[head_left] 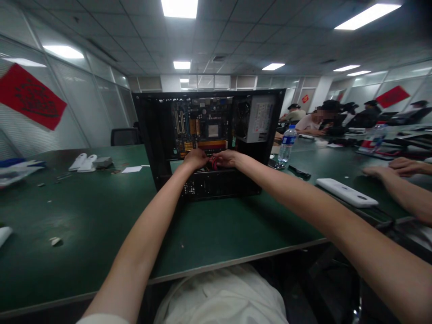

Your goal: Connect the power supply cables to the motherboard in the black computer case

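An open black computer case (216,185) stands on the green table, its inside facing me. Within it are a motherboard (199,123) and, at the upper right, a grey power supply (259,121) with a fan. Both my hands reach into the lower middle of the case, close together. My right hand (227,158) has its fingers closed on red cables (214,163). Just left of it, my left hand (196,159) is closed near the same cables; what its fingers hold is too small to make out.
A water bottle (287,144) stands right of the case, near a white power strip (347,192). Another person's hands (388,171) rest at the far right. White objects (84,162) and a paper (132,169) lie left on the green table (101,216).
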The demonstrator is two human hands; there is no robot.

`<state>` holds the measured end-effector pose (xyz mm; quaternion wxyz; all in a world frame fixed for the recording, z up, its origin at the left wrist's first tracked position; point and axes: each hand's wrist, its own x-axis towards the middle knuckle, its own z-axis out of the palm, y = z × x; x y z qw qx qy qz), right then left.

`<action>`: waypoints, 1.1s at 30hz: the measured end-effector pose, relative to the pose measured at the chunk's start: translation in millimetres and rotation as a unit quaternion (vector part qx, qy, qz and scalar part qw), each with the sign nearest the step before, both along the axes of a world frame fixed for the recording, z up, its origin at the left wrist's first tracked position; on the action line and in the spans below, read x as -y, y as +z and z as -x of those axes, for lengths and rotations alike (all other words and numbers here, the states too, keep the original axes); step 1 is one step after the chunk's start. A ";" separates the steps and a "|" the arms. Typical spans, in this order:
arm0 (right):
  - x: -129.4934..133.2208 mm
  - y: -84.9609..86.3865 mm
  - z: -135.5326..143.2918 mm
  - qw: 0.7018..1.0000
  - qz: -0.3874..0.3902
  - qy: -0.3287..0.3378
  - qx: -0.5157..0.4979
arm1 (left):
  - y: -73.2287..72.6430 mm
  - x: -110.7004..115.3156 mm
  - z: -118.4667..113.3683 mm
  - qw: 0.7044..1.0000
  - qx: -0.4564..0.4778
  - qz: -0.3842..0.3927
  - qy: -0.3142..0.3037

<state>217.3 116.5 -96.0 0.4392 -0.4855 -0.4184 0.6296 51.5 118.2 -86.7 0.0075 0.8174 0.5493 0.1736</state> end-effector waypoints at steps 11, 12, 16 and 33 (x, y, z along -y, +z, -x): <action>0.4 -0.6 5.9 0.998 -0.018 -0.064 0.018 | -2.6 -0.8 3.3 0.999 -0.012 -0.019 -0.025; 0.4 0.0 6.3 0.997 -0.016 -0.067 0.024 | -2.7 -0.5 2.9 0.999 -0.015 -0.020 -0.026; 0.1 3.0 10.1 0.997 -0.004 -0.067 0.044 | -2.2 1.8 0.6 0.999 -0.025 -0.022 -0.021; 2.9 6.0 9.7 0.980 -0.044 -0.105 0.165 | 1.2 9.3 -2.1 0.999 -0.038 -0.030 -0.023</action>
